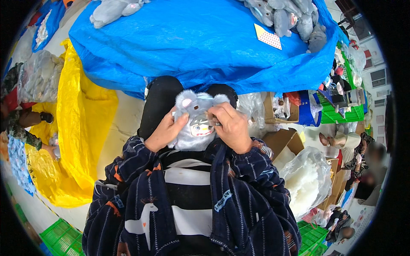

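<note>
A grey plush toy (192, 141) with round ears and a printed doll face lies on my lap, its ears pointing away from me. My left hand (166, 131) is closed on the toy's left side, the thumb pressed beside the face. Over the other side of the head, my right hand (230, 126) has its fingers pinched together at the dark hair above the face. Whether those fingertips hold anything small besides the plush is hidden.
A blue sheet (192, 47) spreads ahead, with more grey plush toys (294, 19) and a dotted sticker card (268, 37) on it. A yellow sheet (81, 141) lies left, near another person's hand (51, 150). At right are a cardboard box (284, 143) and a bag of white stuffing (305, 181).
</note>
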### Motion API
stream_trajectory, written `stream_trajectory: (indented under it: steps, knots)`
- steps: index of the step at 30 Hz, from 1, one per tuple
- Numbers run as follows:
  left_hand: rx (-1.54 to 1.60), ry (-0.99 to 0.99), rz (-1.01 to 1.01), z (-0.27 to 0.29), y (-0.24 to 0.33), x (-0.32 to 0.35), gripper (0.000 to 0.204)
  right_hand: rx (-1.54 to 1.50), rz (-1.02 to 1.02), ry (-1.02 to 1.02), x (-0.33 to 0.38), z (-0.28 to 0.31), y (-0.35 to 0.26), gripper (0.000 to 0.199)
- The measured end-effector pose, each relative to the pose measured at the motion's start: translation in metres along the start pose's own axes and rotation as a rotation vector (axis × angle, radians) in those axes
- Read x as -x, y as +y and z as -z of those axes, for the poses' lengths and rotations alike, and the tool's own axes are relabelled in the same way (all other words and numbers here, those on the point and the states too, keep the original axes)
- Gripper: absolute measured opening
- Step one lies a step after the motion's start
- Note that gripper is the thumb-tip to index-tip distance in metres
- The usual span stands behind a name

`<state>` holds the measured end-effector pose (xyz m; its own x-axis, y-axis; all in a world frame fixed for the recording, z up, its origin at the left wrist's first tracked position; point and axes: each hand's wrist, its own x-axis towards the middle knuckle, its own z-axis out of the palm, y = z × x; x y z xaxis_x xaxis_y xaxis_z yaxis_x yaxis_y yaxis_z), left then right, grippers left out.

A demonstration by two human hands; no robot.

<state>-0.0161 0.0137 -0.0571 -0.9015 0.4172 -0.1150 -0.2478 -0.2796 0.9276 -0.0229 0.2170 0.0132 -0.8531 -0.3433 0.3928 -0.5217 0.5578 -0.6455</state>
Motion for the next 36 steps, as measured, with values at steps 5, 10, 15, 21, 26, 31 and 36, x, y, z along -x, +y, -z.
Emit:
stream_trajectory:
  steps: [5, 10, 15, 21, 26, 31, 36]
  knots:
    - [0.069, 0.077, 0.000, -0.009, 0.005, -0.004, 0.042, -1.071, -0.478, 0.175, 0.008, 0.000, 0.009, 0.012]
    - [0.047, 0.142, 0.056, -0.010, 0.007, -0.003, 0.045, -0.588, -0.498, 0.131, 0.020, 0.034, 0.012, 0.017]
    - [0.031, 0.129, 0.066, -0.007, 0.000, -0.006, 0.049, 0.001, -0.199, -0.062, 0.027, 0.029, -0.002, 0.034]
    - [0.012, 0.087, 0.053, -0.015, 0.012, -0.005, 0.050, 0.144, -0.086, -0.052, 0.014, 0.025, -0.006, 0.035]
    - [-0.169, 0.086, 0.026, -0.008, 0.003, -0.008, 0.051, -0.236, -0.273, -0.059, 0.006, 0.022, 0.003, 0.028]
    - [-0.114, 0.044, -0.020, -0.012, 0.000, -0.010, 0.050, -0.934, -0.669, 0.072, 0.004, 0.015, 0.012, 0.021]
    - [-0.296, -0.179, -0.061, -0.007, -0.002, -0.001, 0.065, -0.109, -0.192, 0.096, 0.002, -0.001, 0.018, 0.013]
